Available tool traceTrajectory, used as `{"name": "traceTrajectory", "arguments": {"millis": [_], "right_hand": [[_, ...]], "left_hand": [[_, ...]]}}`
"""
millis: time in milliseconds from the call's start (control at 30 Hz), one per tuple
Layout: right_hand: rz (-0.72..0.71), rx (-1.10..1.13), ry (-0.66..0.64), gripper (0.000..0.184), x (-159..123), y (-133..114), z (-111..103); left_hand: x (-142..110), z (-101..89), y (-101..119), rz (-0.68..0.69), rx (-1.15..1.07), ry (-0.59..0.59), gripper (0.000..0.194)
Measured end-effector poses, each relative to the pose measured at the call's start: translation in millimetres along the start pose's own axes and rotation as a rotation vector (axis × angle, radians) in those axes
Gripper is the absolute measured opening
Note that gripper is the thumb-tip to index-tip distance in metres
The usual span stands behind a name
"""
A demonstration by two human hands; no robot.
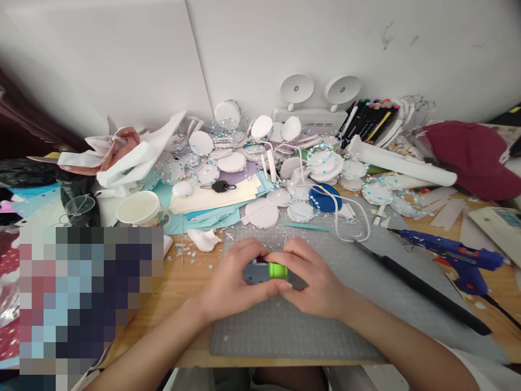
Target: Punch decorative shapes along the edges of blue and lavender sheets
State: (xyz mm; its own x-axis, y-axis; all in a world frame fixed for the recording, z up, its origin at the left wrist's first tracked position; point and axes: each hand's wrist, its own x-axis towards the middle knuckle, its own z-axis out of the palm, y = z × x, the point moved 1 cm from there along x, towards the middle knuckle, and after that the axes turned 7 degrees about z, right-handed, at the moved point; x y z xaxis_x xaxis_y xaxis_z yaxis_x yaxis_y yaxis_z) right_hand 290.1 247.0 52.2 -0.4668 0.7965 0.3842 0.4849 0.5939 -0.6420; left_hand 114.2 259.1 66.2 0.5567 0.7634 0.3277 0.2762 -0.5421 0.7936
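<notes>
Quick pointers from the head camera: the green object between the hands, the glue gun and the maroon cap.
Green object (278, 270): head view, middle of its visible side.
Glue gun (453, 250): head view, on its blue body.
Maroon cap (468, 156): head view, on its crown.

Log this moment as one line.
left hand: at green object | right hand: holding green object | beneath: gray mat | right side: blue glue gun, black-handled tool
</notes>
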Motion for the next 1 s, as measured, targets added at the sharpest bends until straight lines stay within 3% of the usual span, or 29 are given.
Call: {"name": "traceTrajectory", "arguments": {"millis": [167,233,333,433,533,767,900,1000], "right_hand": [[-0.018,0.035,-0.071,0.039,3.6,-1.2,-15.5],[0.061,0.004,0.017,0.029,6.6,5.8,-28.3],[0.234,-0.309,0.19,0.017,9.1,25.3,-43.1],[0.32,-0.606,0.111,0.015,7.5,45.4,-45.5],[0.349,-0.713,0.021,0.014,3.3,57.4,-41.8],[0.315,-0.614,-0.032,0.018,-0.5,57.6,-39.1],[0.312,-0.487,0.035,0.013,2.8,44.5,-43.3],[0.36,-0.313,0.163,0.008,5.6,31.5,-48.1]], "left_hand": [[0.5,-3.2,2.4,0.058,0.004,0.066,0.025],[0.4,-6.3,4.7,0.126,0.017,0.118,0.025],[-0.3,-10.4,7.2,0.224,0.059,0.183,0.029],[-1.4,-12.0,7.9,0.313,0.111,0.227,0.034],[-1.9,-11.7,8.2,0.393,0.157,0.253,0.035],[-1.2,-11.0,9.3,0.425,0.241,0.276,0.035],[-2.2,-10.1,8.0,0.391,0.301,0.294,0.033],[-2.6,-9.7,6.8,0.373,0.34,0.295,0.033]]}}
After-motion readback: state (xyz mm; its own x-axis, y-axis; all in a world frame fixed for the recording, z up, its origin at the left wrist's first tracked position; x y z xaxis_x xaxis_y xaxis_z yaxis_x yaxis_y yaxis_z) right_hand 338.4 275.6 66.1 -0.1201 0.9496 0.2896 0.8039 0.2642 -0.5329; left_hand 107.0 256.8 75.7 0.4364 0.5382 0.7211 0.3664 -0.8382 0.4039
